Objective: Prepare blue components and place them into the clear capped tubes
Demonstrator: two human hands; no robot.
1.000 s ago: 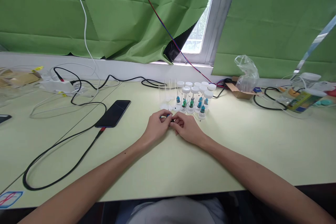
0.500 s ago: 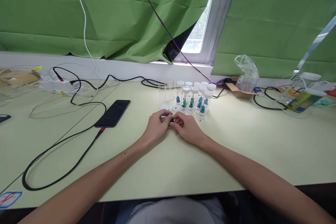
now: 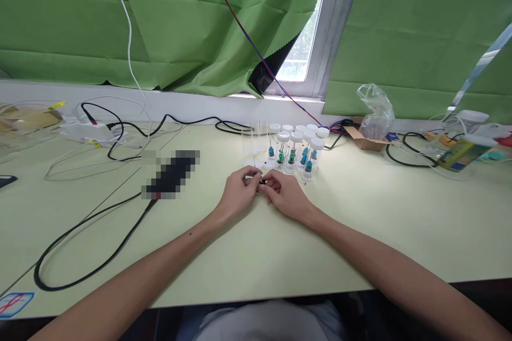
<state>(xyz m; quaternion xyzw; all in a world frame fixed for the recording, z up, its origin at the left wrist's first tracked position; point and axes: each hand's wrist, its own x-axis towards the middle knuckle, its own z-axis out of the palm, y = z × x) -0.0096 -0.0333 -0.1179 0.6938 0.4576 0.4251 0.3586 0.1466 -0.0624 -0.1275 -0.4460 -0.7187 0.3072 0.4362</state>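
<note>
Close together above the table, my left hand (image 3: 240, 189) and my right hand (image 3: 287, 193) meet at their fingertips. Between them is a small dark part (image 3: 262, 182), mostly covered by the fingers; its kind is too small to make out. Both hands are closed in a pinch around it. A bit of blue shows at the left fingertips. Just beyond the hands stand several clear tubes with white caps (image 3: 283, 137), each holding a small blue or green piece (image 3: 280, 157) with thin wires. Clear tubes without caps (image 3: 248, 144) stand at the left of this group.
A pixelated dark phone (image 3: 172, 173) lies left of my hands, with a black cable (image 3: 116, 253) looping from it. At the back right is a cardboard box (image 3: 370, 141) holding a plastic bag (image 3: 376, 109). A white power strip (image 3: 86, 129) sits at the back left.
My hands stay in nearly the same place, with the small dark part between the fingertips turned slightly. The phone is now pixelated.
</note>
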